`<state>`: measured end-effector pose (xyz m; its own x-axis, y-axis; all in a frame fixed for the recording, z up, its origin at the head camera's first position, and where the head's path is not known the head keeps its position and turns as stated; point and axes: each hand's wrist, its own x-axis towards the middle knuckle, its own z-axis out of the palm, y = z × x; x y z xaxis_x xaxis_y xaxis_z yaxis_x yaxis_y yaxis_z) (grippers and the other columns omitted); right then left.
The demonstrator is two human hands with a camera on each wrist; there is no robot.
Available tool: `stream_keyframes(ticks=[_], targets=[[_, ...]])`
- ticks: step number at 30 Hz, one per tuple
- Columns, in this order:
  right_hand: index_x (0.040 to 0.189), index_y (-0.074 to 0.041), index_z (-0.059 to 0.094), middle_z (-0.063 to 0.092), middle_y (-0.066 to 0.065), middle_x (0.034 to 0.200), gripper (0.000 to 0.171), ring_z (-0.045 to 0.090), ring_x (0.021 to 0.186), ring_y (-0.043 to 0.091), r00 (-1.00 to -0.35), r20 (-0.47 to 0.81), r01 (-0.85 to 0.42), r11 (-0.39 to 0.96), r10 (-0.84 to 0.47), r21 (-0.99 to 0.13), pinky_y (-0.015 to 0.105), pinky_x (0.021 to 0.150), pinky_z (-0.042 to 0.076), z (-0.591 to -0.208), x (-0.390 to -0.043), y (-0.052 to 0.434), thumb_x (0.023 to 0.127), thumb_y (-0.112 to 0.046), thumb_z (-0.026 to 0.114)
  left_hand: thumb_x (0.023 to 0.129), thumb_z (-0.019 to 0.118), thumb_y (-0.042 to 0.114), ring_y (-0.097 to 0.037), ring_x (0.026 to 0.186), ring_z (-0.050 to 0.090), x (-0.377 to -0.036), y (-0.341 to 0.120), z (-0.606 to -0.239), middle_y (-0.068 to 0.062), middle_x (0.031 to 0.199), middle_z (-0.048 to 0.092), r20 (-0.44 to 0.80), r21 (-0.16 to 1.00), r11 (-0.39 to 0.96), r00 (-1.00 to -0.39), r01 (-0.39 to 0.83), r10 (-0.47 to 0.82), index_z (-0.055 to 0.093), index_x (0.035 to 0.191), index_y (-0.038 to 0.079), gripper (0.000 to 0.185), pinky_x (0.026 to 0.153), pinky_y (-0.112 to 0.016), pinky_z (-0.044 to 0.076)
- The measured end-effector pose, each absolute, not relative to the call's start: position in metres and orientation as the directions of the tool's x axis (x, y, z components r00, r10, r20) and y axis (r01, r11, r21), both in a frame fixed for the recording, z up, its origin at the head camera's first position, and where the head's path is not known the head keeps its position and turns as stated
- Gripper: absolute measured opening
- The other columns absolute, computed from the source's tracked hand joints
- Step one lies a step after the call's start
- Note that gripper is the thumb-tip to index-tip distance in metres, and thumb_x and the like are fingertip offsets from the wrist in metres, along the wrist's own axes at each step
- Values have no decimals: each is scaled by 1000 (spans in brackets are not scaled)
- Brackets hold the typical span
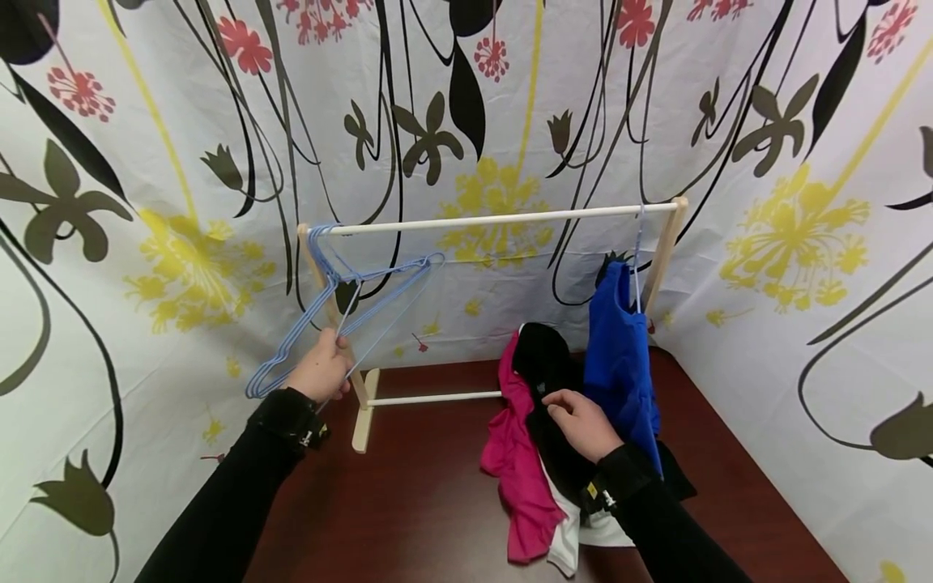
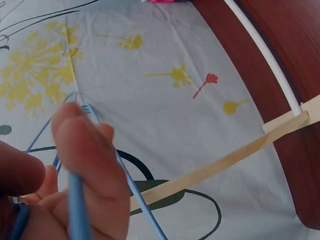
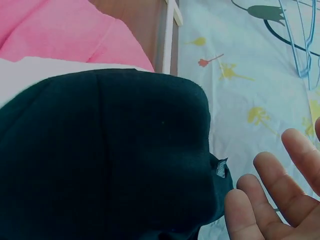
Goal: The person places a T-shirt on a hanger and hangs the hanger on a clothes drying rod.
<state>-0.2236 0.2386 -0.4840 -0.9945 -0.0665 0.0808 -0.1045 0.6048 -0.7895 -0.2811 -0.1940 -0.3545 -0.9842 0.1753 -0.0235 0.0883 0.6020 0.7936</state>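
Note:
On the left, my left hand pinches the wire of a light blue hanger between thumb and curled fingers. Several more blue hangers hang from the left end of the rack's top bar. My right hand is over the clothes pile, fingers relaxed and holding nothing. Close to its fingertips lies a black garment; whether they touch is unclear. Under and beside that are a pink garment and a white one. A blue garment hangs from a hanger at the bar's right end.
The wooden rack has a left foot and a white lower rod, standing on a dark red-brown table. Flower-patterned cloth surrounds the table behind and at the sides. The blue garment hangs close to my right forearm.

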Motion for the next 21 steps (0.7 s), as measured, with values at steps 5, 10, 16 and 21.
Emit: stream_keyframes(ticks=[5,10,16,21], targets=[[128,-13,64,64,8,125,27,60,114,29,-995,85,-102,612,-57,-784,48,96,45,-487,-223,240,107,-24,51,99,36,6,-27,67,62,-278,-189,-358,-18,92,68,24,780,618,-992,97,125,34,127,0,29,59,-36,52],[126,-12,65,64,8,123,26,60,114,28,-996,81,-88,608,-38,-789,48,96,44,-486,-227,240,107,-23,50,102,42,10,-26,70,62,-267,-180,-365,-18,97,67,67,862,493,-991,117,119,32,126,2,28,63,-39,54],[124,-11,66,65,8,121,25,60,113,28,-997,78,-76,607,-22,-791,48,96,45,-488,-233,237,107,-21,51,103,50,13,-29,71,62,-251,-159,-385,-16,98,67,53,920,380,-990,100,130,34,125,7,27,64,-39,55],[124,-12,66,65,7,121,25,60,113,28,-997,81,-67,605,-5,-793,48,96,45,-492,-239,231,107,-21,51,104,53,15,-30,70,62,-241,-141,-402,-11,92,68,28,910,403,-985,95,170,39,123,9,24,62,-38,54]])
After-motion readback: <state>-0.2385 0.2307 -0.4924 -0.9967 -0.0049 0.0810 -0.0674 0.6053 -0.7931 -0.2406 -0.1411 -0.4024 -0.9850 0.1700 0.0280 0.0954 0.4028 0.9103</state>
